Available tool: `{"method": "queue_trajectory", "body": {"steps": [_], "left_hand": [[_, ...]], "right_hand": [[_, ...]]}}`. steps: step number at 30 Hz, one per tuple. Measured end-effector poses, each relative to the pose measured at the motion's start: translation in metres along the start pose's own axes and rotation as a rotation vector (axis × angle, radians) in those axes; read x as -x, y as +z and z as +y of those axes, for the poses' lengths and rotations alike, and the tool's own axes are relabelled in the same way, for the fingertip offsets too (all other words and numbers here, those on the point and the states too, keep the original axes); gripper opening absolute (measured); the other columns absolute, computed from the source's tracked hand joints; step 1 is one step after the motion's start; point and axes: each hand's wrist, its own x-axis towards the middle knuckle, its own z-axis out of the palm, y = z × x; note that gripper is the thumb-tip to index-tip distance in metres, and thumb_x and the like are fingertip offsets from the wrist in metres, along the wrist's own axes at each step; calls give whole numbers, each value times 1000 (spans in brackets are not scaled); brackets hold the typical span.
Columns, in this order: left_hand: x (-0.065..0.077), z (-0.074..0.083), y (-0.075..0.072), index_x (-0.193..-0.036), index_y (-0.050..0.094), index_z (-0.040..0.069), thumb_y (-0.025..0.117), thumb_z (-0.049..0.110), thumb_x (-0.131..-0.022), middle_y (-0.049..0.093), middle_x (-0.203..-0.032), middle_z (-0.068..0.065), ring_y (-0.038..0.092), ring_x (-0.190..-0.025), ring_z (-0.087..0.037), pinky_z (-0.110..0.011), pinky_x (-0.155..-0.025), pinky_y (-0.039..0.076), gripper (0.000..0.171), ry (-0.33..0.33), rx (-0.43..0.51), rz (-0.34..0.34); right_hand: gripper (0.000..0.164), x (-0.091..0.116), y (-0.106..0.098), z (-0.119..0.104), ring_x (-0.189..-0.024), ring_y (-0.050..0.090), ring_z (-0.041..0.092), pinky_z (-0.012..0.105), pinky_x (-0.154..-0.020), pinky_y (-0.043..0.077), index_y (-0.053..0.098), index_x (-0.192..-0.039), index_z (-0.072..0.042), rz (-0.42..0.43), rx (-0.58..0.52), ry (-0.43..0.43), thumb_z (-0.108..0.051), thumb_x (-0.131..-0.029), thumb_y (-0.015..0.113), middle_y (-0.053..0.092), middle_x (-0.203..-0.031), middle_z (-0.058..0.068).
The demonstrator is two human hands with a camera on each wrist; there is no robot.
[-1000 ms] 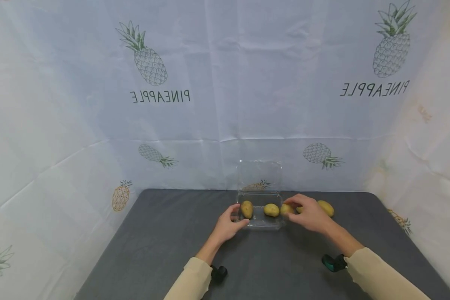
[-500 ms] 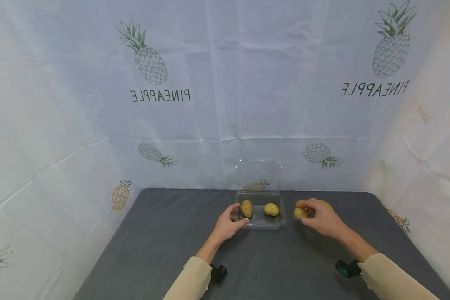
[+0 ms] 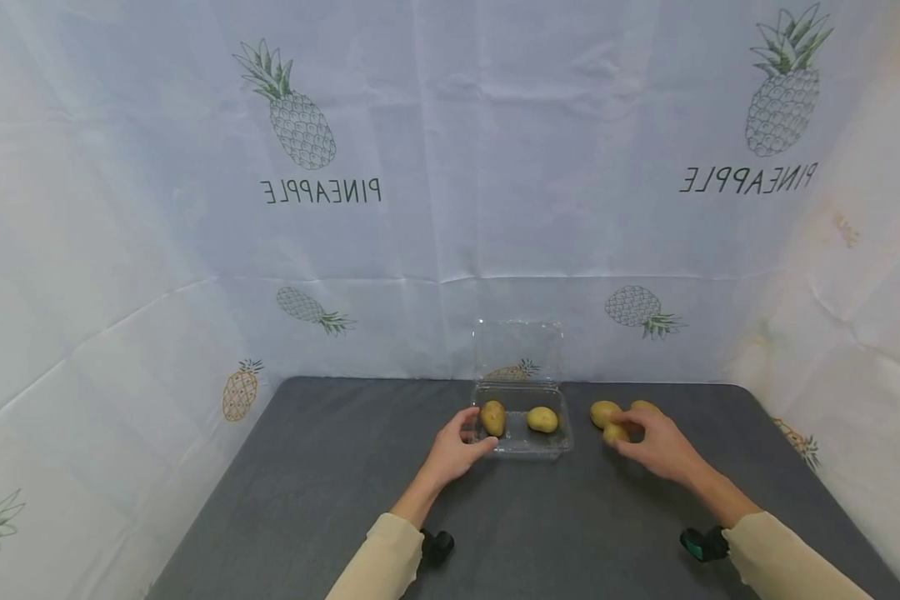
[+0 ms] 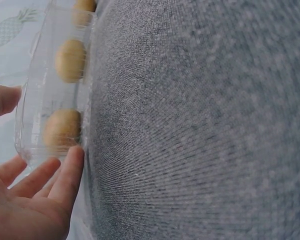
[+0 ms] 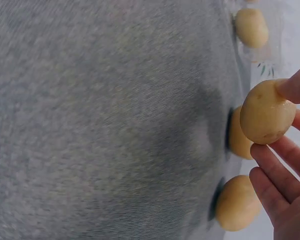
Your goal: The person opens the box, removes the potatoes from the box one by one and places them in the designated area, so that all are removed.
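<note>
A clear plastic clamshell box (image 3: 523,448) stands with its lid raised at the back of the table. Inside lie two potatoes, one at the left (image 3: 492,418) and one at the right (image 3: 543,419). My left hand (image 3: 456,450) is at the box's left end, its fingertips (image 4: 75,155) touching or nearly touching the wall, fingers loosely extended. To the right of the box, my right hand (image 3: 658,446) pinches a potato (image 5: 268,112) between thumb and fingers. Two more potatoes rest on the table, one left of the hand (image 3: 604,413) and one partly hidden behind it (image 3: 647,407).
A dark grey cloth-textured table (image 3: 330,500) bears everything. White cloth printed with pineapples (image 3: 442,208) hangs behind it and along both sides. Dark wrist cameras (image 3: 438,547) sit below each hand.
My right hand has carried its potato from beside the box's right edge rightward and slightly nearer, uncovering the potato behind. The left hand and the box hold still.
</note>
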Motion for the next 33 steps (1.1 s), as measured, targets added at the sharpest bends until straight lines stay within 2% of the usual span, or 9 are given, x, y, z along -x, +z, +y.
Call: {"method": "queue_trajectory", "body": {"steps": [8,15,24,33], "left_hand": [[0,2,-1,-150,49,12,77,34,-93,52,-145,-18,58,-123,-37,-52,-90,54,67,-10,-2,7],[1,2,1,-150,48,12,77,36,-92,52,-145,-17,58,-124,-36,-51,-91,55,68,-13,1,9],[1,4,1,-150,48,11,76,33,-93,52,-145,-18,57,-124,-38,-53,-92,53,67,-12,-19,8],[2,4,0,-150,48,10,76,31,-93,52,-144,-19,58,-124,-38,-55,-93,52,66,-4,-26,5]], "right_hand": [[38,5,4,6,-97,67,31,48,-79,55,70,-118,2,-11,-7,27,-21,-89,80,69,-109,11],[37,6,7,9,-94,67,30,47,-78,56,72,-114,1,-6,13,26,-22,-88,82,68,-104,8],[34,0,10,11,-91,65,23,46,-77,54,72,-115,0,-48,41,11,-21,-89,81,67,-101,4],[29,-2,13,5,-92,65,26,49,-79,54,73,-112,-3,-63,71,-2,-20,-90,79,69,-103,6]]}}
